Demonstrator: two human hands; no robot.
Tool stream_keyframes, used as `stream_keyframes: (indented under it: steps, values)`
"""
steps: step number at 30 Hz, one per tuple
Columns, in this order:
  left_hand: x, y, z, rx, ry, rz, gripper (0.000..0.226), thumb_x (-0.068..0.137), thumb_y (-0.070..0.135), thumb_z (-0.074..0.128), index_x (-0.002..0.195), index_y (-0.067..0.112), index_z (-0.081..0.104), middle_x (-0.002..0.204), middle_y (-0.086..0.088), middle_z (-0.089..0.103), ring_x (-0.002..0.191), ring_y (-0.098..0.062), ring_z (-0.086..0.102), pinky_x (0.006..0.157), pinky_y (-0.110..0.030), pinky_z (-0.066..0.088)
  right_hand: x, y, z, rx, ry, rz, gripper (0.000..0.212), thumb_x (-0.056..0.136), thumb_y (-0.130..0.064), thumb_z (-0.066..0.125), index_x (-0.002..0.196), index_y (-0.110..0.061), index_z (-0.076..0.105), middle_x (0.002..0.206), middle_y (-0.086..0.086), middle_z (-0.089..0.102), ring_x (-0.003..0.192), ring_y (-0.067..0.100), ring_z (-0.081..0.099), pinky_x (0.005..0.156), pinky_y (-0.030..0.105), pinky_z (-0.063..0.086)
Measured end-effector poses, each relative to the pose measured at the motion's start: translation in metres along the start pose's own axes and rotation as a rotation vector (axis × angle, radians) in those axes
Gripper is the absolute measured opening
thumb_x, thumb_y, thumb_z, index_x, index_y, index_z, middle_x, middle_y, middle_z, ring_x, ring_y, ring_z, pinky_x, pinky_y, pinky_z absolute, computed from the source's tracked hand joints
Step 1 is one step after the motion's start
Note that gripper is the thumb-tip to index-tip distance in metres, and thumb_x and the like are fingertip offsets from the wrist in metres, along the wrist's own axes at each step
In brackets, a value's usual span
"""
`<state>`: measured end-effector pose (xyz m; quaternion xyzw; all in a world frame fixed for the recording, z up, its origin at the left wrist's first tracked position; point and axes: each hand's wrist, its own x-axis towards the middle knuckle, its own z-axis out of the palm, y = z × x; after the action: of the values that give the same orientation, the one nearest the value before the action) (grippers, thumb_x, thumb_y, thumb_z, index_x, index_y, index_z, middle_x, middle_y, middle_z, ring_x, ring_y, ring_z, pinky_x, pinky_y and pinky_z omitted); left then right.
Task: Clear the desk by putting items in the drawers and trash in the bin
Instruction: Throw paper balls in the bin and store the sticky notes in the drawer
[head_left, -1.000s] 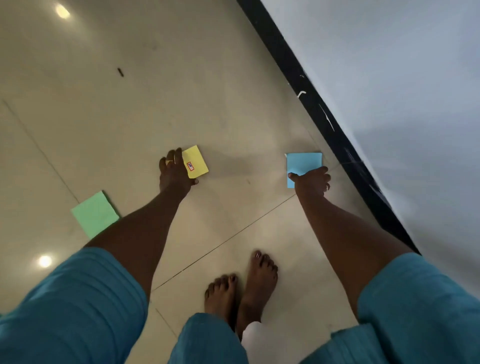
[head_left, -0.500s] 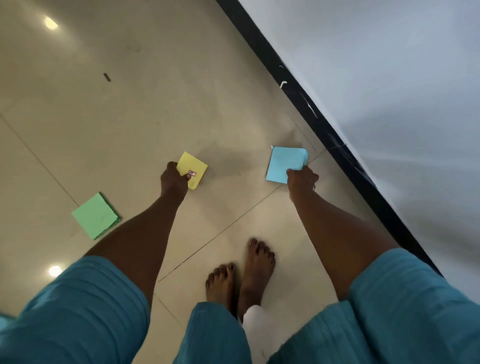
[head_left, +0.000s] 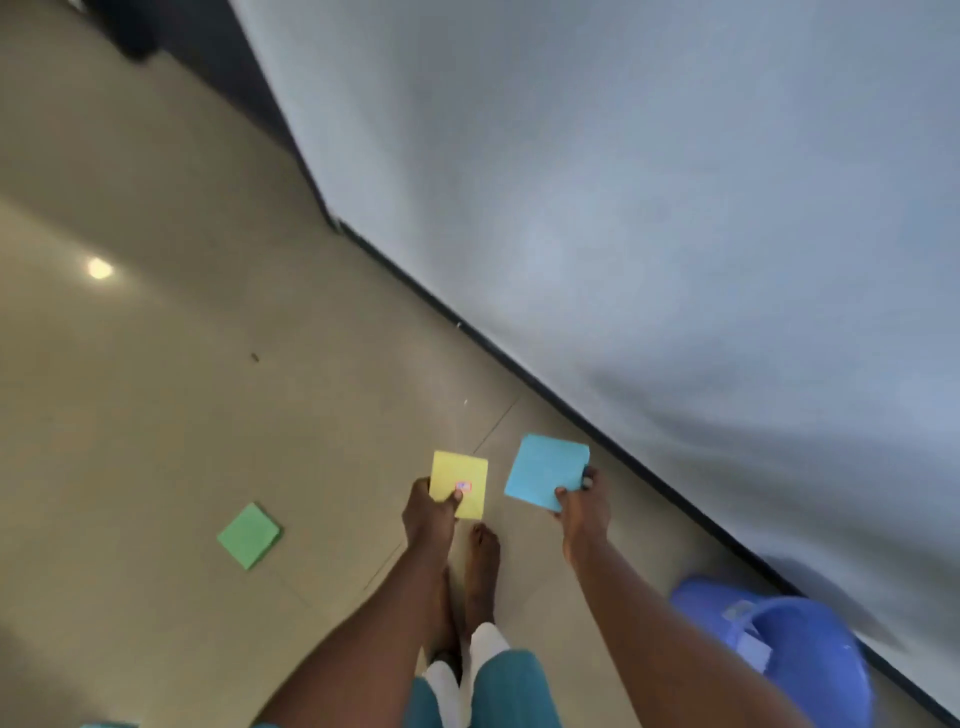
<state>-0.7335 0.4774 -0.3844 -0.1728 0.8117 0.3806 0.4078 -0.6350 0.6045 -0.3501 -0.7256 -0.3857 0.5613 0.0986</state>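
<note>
Beige glossy tile floor (head_left: 156, 415) fills the left of the head view, our only view, meeting a pale grey wall (head_left: 675, 208) along a dark skirting strip (head_left: 571, 410) that runs diagonally. We record both arms extended downward above the floor. The left hand (head_left: 428, 514) pinches a yellow sticky-note pad (head_left: 462, 480) at its lower left corner, thumb on top beside a small red mark on the face; the pad is lifted clear of the floor. The right hand (head_left: 584, 506) pinches a blue sticky-note pad (head_left: 545, 470) at its lower right corner, thumb over the upper face, fingers behind; this pad is tilted and likewise held in the air. The two pads sit near each other without touching. A green sticky-note pad (head_left: 250, 535) lies flat on the floor, well apart to the left of the left hand. A blue plastic bin (head_left: 800, 660) stands against the wall at lower right, just beside the right forearm. Bare feet (head_left: 480, 566) stand on the tile beneath the hands.
</note>
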Motion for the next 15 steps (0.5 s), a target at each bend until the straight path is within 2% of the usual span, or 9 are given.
stream_keyframes:
  steps: [2,5,7,10,14,15]
  values:
    - [-0.051,0.013,-0.006,0.065,-0.035,0.04,0.032,0.08,0.015,0.072,0.108,0.006,0.059,0.106,-0.015,0.067,0.095,-0.032,0.065,0.082,-0.045,0.055,-0.037,-0.017,-0.039,0.039,0.019,0.0,0.051,0.081,0.013,0.049,0.119,-0.02,0.047,0.104,0.009,0.055,0.084,0.022,0.055,0.071,0.037,0.048]
    - [-0.125,0.033,-0.015,0.121,-0.062,0.068,0.033,0.083,0.014,0.068,0.113,0.007,0.058,0.106,-0.013,0.067,0.095,-0.032,0.064,0.082,-0.045,0.055,-0.091,-0.039,-0.101,0.059,0.078,-0.003,0.066,0.081,0.015,0.05,0.136,-0.021,0.037,0.102,0.011,0.056,0.082,0.023,0.055,0.084,0.046,0.05]
    - [-0.17,0.045,-0.017,0.13,-0.096,0.091,0.033,0.083,0.011,0.068,0.115,0.008,0.058,0.108,-0.015,0.067,0.096,-0.033,0.064,0.081,-0.046,0.056,-0.123,-0.053,-0.147,0.048,0.172,-0.009,0.067,0.081,0.012,0.053,0.138,-0.018,0.036,0.108,0.015,0.06,0.087,0.028,0.057,0.087,0.051,0.051]
    - [-0.235,0.058,-0.017,0.113,-0.185,0.125,0.033,0.084,0.003,0.065,0.116,0.004,0.058,0.111,-0.019,0.065,0.097,-0.035,0.063,0.078,-0.044,0.058,-0.164,-0.068,-0.214,0.086,0.256,-0.052,0.054,0.083,0.008,0.056,0.133,-0.009,0.044,0.121,0.017,0.06,0.094,0.029,0.058,0.085,0.044,0.051]
    - [-0.322,0.062,0.001,0.214,-0.282,0.253,0.031,0.086,-0.002,0.061,0.117,0.002,0.057,0.113,-0.019,0.063,0.091,-0.031,0.061,0.066,-0.033,0.056,-0.213,-0.069,-0.307,0.151,0.35,-0.077,0.049,0.086,0.006,0.053,0.133,-0.008,0.046,0.121,0.016,0.06,0.1,0.03,0.056,0.08,0.035,0.047]
    - [-0.338,0.064,0.009,0.24,-0.298,0.284,0.03,0.087,-0.001,0.06,0.116,0.002,0.058,0.112,-0.019,0.063,0.088,-0.03,0.06,0.067,-0.034,0.057,-0.221,-0.07,-0.325,0.179,0.376,-0.086,0.049,0.086,0.006,0.052,0.133,-0.007,0.046,0.122,0.017,0.059,0.1,0.03,0.056,0.078,0.034,0.047]
